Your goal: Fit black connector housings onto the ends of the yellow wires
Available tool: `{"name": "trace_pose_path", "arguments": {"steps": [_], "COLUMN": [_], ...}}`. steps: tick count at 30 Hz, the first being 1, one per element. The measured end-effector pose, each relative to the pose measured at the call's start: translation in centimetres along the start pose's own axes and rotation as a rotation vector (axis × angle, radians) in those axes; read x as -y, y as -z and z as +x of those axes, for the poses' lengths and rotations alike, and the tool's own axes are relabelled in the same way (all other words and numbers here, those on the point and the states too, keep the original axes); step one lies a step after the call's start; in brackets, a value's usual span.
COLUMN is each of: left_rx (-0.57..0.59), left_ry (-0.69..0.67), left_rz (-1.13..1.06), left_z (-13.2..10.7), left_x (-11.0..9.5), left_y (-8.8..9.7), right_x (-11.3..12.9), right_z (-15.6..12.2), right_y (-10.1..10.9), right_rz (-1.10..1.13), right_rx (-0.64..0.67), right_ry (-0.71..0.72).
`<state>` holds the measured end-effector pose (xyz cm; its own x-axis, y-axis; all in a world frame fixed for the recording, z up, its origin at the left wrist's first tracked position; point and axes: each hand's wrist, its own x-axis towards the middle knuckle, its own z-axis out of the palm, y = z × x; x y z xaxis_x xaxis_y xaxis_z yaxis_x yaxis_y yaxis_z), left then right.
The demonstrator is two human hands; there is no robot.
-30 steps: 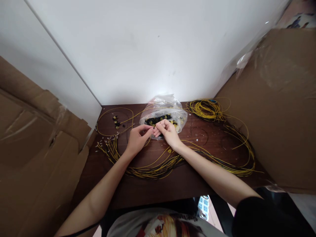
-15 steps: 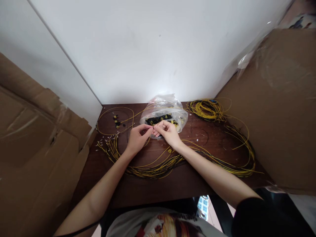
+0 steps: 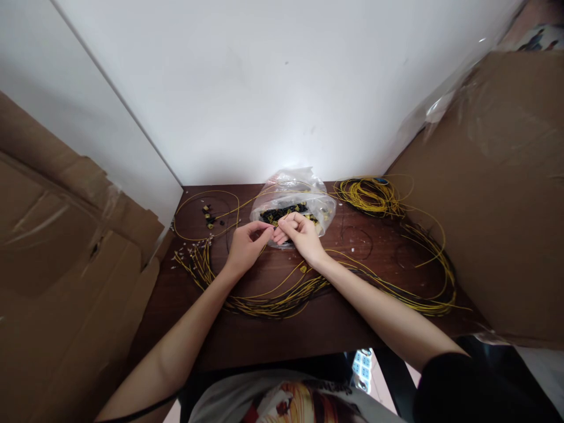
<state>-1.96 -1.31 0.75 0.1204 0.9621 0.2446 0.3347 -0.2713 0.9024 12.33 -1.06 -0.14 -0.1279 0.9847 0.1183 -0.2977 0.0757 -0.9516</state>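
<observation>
Yellow and black across the dark brown tabletop [image 3: 273, 343], and little change over the last second: shifts the thumb and forefinger of the right hand [image 3: 304, 238] slightly down and back up, while keeping the left hand [image 3: 245, 245] almost still. Pinches with both, fingertip beside fingertip, apparently on a small wire piece [image 3: 277, 227] between them; cannot make out its end. Works just above the near side of the clear plastic bag [image 3: 308, 176], with black-and-yellow connector housings [image 3: 282, 211] inside. Leaves unmoved the loose connectors [image 3: 209, 220] at left, the yellow wire coil [image 3: 369, 197] at right and the yellow-and-black wire bundle [image 3: 282, 308] passing beneath the forearms. Seems, judging from so slight a shift, like fine regripping within the same step.
</observation>
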Motion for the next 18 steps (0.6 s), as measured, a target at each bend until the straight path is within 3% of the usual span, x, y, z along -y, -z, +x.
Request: {"name": "trace_pose_path", "arguments": {"steps": [8,18], "left_rx": [0.017,0.006], "left_ry": [-0.002,-0.016], "left_rz": [0.007,0.034], "left_z": [-0.05,0.04], "left_x": [-0.13,0.23], "left_y": [-0.02,-0.07], "right_x": [0.0,0.08], "right_z": [0.01,0.02], "right_y": [0.19,0.05], "right_rz": [-0.079,0.018], "right_rx": [0.015,-0.003], "right_ry": [0.021,-0.012]}}
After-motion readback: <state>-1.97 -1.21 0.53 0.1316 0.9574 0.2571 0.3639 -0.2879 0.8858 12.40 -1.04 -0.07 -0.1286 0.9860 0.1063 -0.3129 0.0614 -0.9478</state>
